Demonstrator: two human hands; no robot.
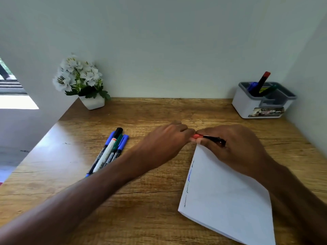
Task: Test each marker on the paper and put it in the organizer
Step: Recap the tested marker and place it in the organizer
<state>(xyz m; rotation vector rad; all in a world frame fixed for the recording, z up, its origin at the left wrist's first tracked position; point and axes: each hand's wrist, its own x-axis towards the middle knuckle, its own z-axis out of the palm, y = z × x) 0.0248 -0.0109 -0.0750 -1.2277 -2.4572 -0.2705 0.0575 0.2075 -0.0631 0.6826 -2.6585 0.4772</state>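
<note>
Both hands meet over the far corner of the white paper (228, 197). My right hand (235, 147) grips the black barrel of a red marker (210, 138). My left hand (164, 144) pinches its red cap (196, 136) at the barrel's left end. Short test scribbles run along the paper's left edge. Several markers (110, 151) with blue, black and green caps lie in a bunch on the desk to the left. The white and grey organizer (261, 103) stands at the back right and holds a red-capped, a blue and a green marker.
A white pot of white flowers (83, 82) stands at the back left corner of the wooden desk (150, 110). Pale walls close in behind and on the right. The desk's left edge drops off toward a window and floor.
</note>
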